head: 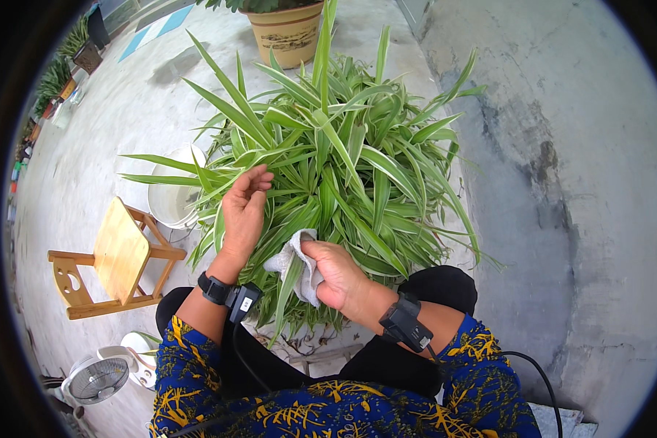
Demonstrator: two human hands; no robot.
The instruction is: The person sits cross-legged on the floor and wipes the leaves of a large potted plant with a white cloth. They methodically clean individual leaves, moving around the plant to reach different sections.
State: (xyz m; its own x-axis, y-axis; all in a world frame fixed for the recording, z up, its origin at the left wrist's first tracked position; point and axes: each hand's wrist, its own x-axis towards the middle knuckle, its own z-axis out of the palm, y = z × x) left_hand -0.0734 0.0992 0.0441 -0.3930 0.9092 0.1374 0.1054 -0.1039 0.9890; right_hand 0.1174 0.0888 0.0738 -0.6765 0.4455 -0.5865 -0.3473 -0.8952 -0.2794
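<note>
A large spider plant (356,164) with long green leaves edged in pale white spreads out before me. My right hand (336,271) is closed on a light grey cloth (305,274) low at the near side of the plant. A striped leaf (289,284) lies against the folds of the cloth, its tip pointing down towards me. Up and to the left, my left hand (246,211) is raised among the leaves with its fingers loosely curled and slightly apart; I see nothing held in it. The plant's own pot is hidden by foliage.
Left of the plant stand a white bucket (169,202) and a small wooden chair (121,249). An electric fan (98,378) is at the lower left. Beyond the plant is a tan pot (287,35). A concrete wall (591,164) rises on the right. More potted plants line the far left.
</note>
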